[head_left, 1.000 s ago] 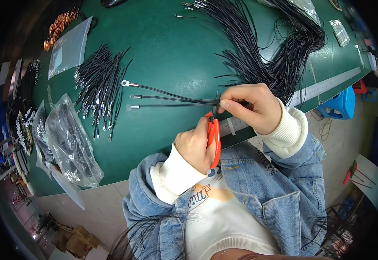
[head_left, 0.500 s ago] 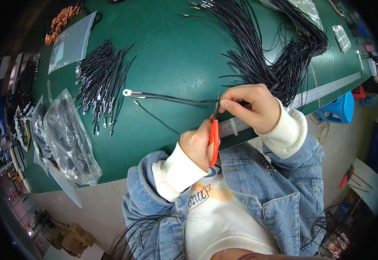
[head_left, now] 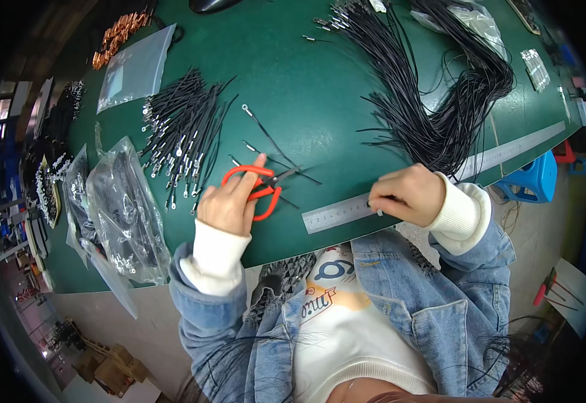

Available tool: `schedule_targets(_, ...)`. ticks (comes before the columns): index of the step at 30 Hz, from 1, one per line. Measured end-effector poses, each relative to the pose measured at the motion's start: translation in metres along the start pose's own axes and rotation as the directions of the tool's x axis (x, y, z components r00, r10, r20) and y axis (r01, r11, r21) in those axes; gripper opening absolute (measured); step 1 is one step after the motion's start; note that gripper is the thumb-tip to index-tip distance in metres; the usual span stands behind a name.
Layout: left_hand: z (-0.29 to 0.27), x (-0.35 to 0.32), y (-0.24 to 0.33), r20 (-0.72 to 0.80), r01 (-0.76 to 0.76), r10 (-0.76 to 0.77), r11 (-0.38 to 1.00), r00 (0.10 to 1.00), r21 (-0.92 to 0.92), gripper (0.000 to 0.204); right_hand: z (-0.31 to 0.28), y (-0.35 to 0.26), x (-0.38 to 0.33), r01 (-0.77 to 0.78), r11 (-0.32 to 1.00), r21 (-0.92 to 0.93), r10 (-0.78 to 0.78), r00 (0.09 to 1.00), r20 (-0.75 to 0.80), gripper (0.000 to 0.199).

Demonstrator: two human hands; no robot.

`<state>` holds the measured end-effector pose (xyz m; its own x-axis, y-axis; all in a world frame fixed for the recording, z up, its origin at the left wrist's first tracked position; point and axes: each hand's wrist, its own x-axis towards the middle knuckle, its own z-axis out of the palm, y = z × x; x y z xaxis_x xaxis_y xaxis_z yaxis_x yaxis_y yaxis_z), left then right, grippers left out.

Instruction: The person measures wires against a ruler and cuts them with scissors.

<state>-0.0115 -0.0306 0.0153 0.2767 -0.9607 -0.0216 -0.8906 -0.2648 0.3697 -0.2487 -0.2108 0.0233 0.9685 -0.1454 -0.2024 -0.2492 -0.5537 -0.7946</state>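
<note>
My left hand (head_left: 228, 207) has its fingers in the loops of red-handled scissors (head_left: 277, 201), whose blades point right, a little spread. Under and beside the scissors lie a few short black wires (head_left: 267, 136) with metal ring terminals at their left ends. My right hand (head_left: 410, 195) rests its curled fingers over a steel ruler (head_left: 336, 213) along the table's near edge. What those fingers hold, if anything, is hidden; a small white bit shows at the fingertips. Left of the short wires spreads a pile of similar cut wires (head_left: 189, 124) with terminals.
A long bundle of uncut black wires (head_left: 441, 131) curves across the right of the green table (head_left: 306, 80). Clear plastic bags (head_left: 128, 208) lie at the left, another bag (head_left: 135, 70) behind them with copper-coloured parts (head_left: 120, 37). A blue stool (head_left: 534, 178) stands beyond the right edge.
My left hand has moved left with the scissors, away from my right hand. The wires the scissors were cutting now lie on the table as short pieces. My right hand has lowered to the ruler.
</note>
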Motion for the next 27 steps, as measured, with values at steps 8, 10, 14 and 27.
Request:
schedule_targets(8,0.025,0.047,-0.004,0.049,-0.069,0.071,0.996,0.996,-0.049,0.023,0.003,0.001,-0.019,0.035,0.989,-0.143,-0.028,0.998,0.048,0.011)
schedule_targets(10,0.032,0.044,-0.006,0.01,-0.008,0.008,1.0,1.0,0.002,0.016,-0.001,0.0,-0.014,0.068,0.984,-0.168,-0.071,0.997,-0.013,0.012)
schedule_targets(14,0.028,0.041,-0.033,-0.126,0.13,-0.119,0.988,0.985,0.08,0.016,-0.027,0.003,0.01,0.058,0.955,-0.29,-0.159,0.928,-0.338,0.018)
schedule_targets(27,0.012,-0.026,-0.027,-0.314,0.123,-0.115,0.992,0.942,0.007,0.024,-0.082,0.065,0.099,-0.349,0.872,-0.344,0.014,0.72,-0.694,0.015)
